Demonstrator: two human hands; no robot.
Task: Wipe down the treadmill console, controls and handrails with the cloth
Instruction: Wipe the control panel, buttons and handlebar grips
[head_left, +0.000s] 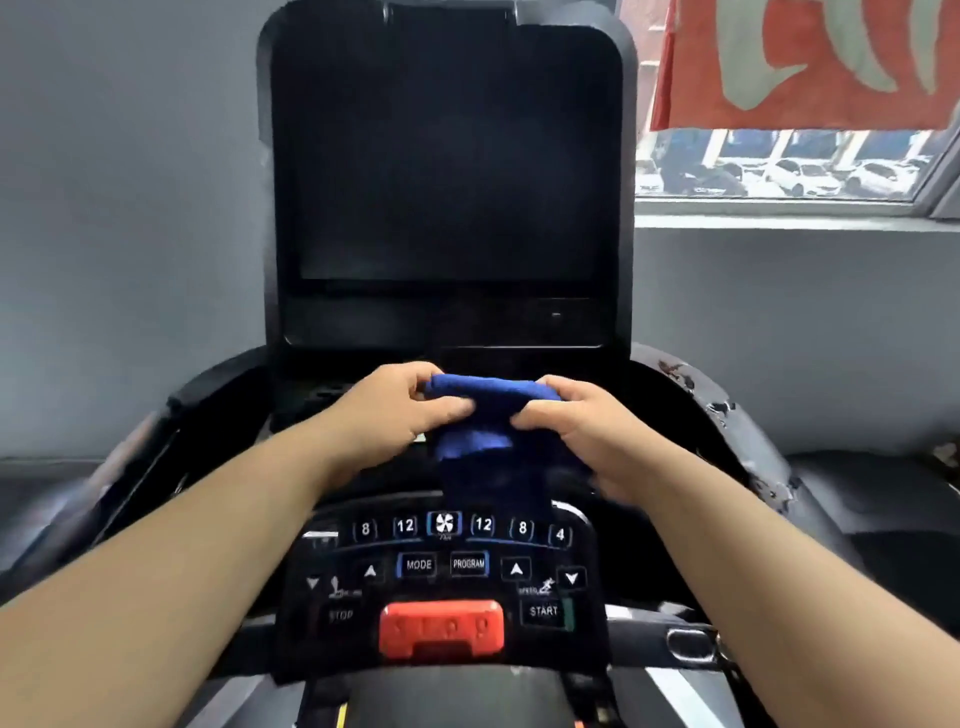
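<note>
A folded blue cloth (480, 415) hangs in the air between the dark console screen (447, 171) and the control panel (441, 566). My left hand (395, 410) grips its left end with curled fingers and thumb. My right hand (587, 431) grips its right end the same way. The cloth's lower part droops toward the numbered speed buttons. A red stop key (441, 629) sits at the panel's bottom, with a START button (543, 610) to its right. The curved right handrail (737, 436) shows worn, peeling patches.
A grey wall stands behind the treadmill. A window (779, 166) at the upper right shows parked cars, with a red banner (800, 62) hanging above it. A metal clip (691, 644) lies at the lower right beside the panel.
</note>
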